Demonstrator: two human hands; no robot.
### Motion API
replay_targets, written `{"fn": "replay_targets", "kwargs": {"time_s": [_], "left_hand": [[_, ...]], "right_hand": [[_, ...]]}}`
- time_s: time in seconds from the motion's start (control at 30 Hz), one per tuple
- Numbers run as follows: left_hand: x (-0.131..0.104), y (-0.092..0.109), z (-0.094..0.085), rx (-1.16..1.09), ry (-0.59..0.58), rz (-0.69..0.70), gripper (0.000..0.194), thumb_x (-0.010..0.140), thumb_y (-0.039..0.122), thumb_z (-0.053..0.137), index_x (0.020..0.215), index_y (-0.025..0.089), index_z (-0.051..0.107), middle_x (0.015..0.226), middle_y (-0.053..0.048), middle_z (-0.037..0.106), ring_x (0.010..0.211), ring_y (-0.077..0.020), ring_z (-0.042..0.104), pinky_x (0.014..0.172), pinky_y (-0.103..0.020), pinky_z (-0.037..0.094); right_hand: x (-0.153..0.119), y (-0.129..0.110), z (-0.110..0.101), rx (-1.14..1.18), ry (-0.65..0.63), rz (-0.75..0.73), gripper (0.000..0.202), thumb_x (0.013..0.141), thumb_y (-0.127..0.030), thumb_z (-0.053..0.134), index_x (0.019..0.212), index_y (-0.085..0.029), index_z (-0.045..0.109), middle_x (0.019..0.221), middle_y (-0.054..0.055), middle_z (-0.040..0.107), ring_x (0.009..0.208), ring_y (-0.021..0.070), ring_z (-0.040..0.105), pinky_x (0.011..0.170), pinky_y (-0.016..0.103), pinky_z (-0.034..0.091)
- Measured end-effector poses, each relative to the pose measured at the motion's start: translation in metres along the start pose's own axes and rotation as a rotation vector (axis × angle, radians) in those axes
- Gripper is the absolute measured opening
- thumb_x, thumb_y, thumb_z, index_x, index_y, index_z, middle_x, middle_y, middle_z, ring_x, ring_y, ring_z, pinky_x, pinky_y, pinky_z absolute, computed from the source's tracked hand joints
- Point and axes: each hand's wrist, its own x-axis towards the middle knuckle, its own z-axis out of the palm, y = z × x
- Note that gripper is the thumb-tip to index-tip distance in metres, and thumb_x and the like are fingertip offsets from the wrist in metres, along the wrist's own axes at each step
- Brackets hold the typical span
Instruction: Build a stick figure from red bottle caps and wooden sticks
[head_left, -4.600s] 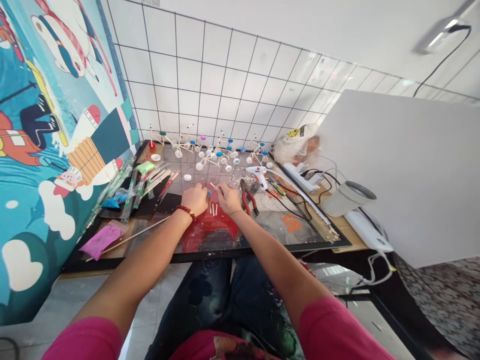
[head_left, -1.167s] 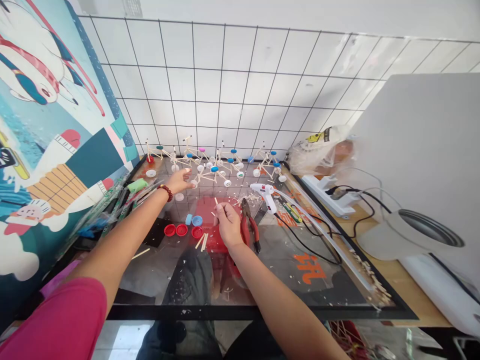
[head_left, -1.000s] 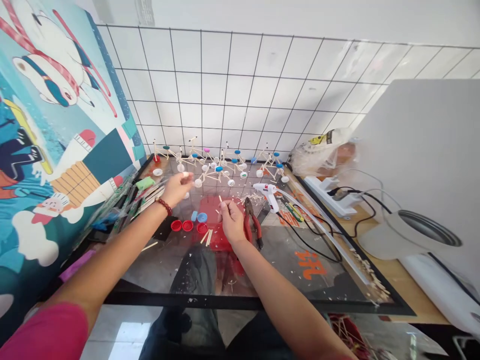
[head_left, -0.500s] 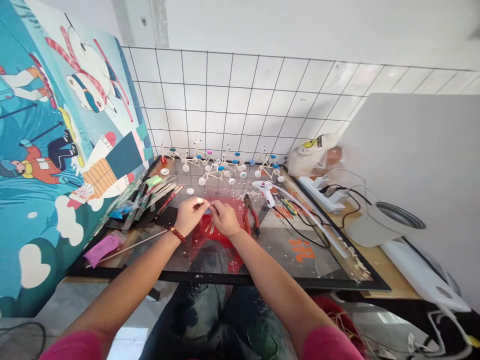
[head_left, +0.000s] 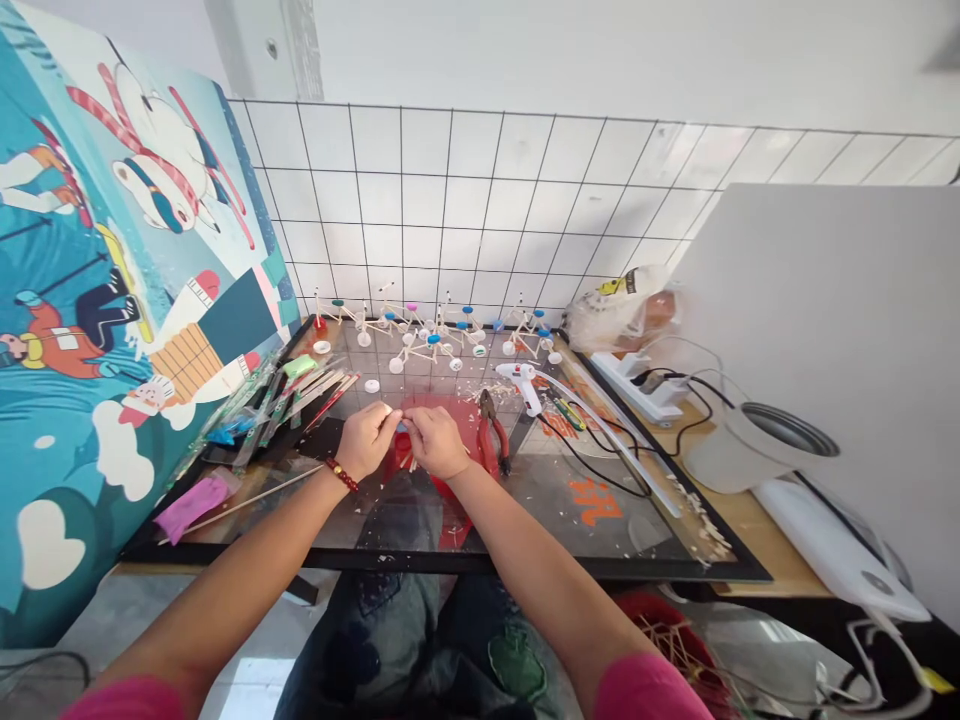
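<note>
My left hand (head_left: 367, 441) and my right hand (head_left: 437, 441) meet fingertip to fingertip above the glass tabletop (head_left: 480, 520). Both are closed in a pinch, and whatever lies between the fingers is too small and covered to name. Below them is a red tray or sheet (head_left: 460, 420), partly hidden by the hands, with short pale sticks (head_left: 407, 461) on it. Just right of my right hand lie red-handled pliers (head_left: 493, 438). Beyond the hands stand several small stick models with white discs and blue caps (head_left: 433, 341).
A white glue gun (head_left: 523, 380) with a black cord lies right of centre. Sticks and strips (head_left: 319, 390) are heaped at left, near a pink packet (head_left: 196, 506). A power strip (head_left: 637, 388) and a grey-white round container (head_left: 757, 445) stand along the right side.
The camera view has shifted slightly, so the scene sits a little further left. Both hands remain together in a pinch, with the fingers slightly re-angled.
</note>
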Motion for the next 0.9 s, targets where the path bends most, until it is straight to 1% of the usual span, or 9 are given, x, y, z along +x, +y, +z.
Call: {"fn": "replay_targets", "kwargs": {"time_s": [0.2,0.37,0.43,0.53,0.6,0.7,0.9], "left_hand": [[-0.0017,-0.0026,0.0058,0.007,-0.002,-0.015,0.041,0.097,0.033,0.043,0.058,0.024,0.035,0.054,0.001,0.045,0.052,-0.0156,0.044,0.055,-0.031,0.032],[-0.0040,-0.0005,0.0070,-0.001,-0.018,-0.016,0.040,0.098,0.033,0.042,0.060,0.025,0.032,0.055,0.000,0.043,0.052,-0.0160,0.043,0.055,-0.032,0.032],[-0.0041,0.0004,0.0068,-0.001,-0.022,-0.019,0.038,0.098,0.032,0.041,0.061,0.025,0.034,0.057,0.000,0.045,0.055,-0.0167,0.045,0.057,-0.032,0.033],[-0.0034,0.0008,0.0067,-0.023,-0.018,-0.021,0.034,0.099,0.031,0.039,0.065,0.025,0.038,0.065,-0.003,0.052,0.064,-0.0180,0.051,0.064,-0.032,0.039],[-0.0027,0.0007,0.0068,-0.036,-0.010,-0.014,0.032,0.099,0.031,0.038,0.067,0.025,0.039,0.070,-0.004,0.055,0.070,-0.0186,0.054,0.068,-0.032,0.042],[-0.0019,0.0002,0.0077,-0.038,0.003,-0.003,0.031,0.099,0.030,0.037,0.068,0.025,0.039,0.074,-0.004,0.056,0.074,-0.0188,0.056,0.071,-0.032,0.044],[-0.0004,0.0013,0.0097,-0.052,0.026,0.011,0.029,0.098,0.029,0.036,0.070,0.024,0.042,0.081,-0.007,0.058,0.080,-0.0198,0.058,0.075,-0.033,0.047]], "right_hand": [[-0.0008,0.0021,0.0023,-0.043,-0.023,0.037,0.022,0.102,-0.025,0.042,0.102,-0.019,0.062,0.083,0.007,0.073,0.076,0.0189,0.064,0.071,0.030,0.034],[-0.0043,0.0014,-0.0005,-0.015,-0.030,0.011,0.027,0.103,-0.026,0.036,0.101,-0.019,0.062,0.085,0.008,0.073,0.075,0.0201,0.063,0.072,0.031,0.036],[-0.0049,0.0005,-0.0020,0.017,-0.043,-0.005,0.027,0.103,-0.026,0.035,0.101,-0.019,0.062,0.089,0.009,0.073,0.077,0.0206,0.063,0.074,0.031,0.037],[-0.0045,-0.0006,-0.0029,0.058,-0.053,0.003,0.025,0.102,-0.025,0.037,0.106,-0.019,0.062,0.095,0.010,0.073,0.083,0.0208,0.064,0.076,0.031,0.038],[-0.0040,-0.0006,-0.0025,0.081,-0.050,0.016,0.025,0.102,-0.024,0.039,0.108,-0.019,0.062,0.097,0.010,0.074,0.085,0.0210,0.065,0.077,0.032,0.039],[-0.0041,0.0007,-0.0009,0.112,-0.038,0.027,0.023,0.101,-0.024,0.040,0.107,-0.020,0.063,0.097,0.010,0.074,0.085,0.0211,0.066,0.077,0.032,0.040],[-0.0064,0.0018,0.0005,0.039,-0.047,0.078,0.024,0.102,-0.029,0.041,0.101,-0.022,0.064,0.083,0.006,0.073,0.074,0.0199,0.063,0.074,0.030,0.039]]}}
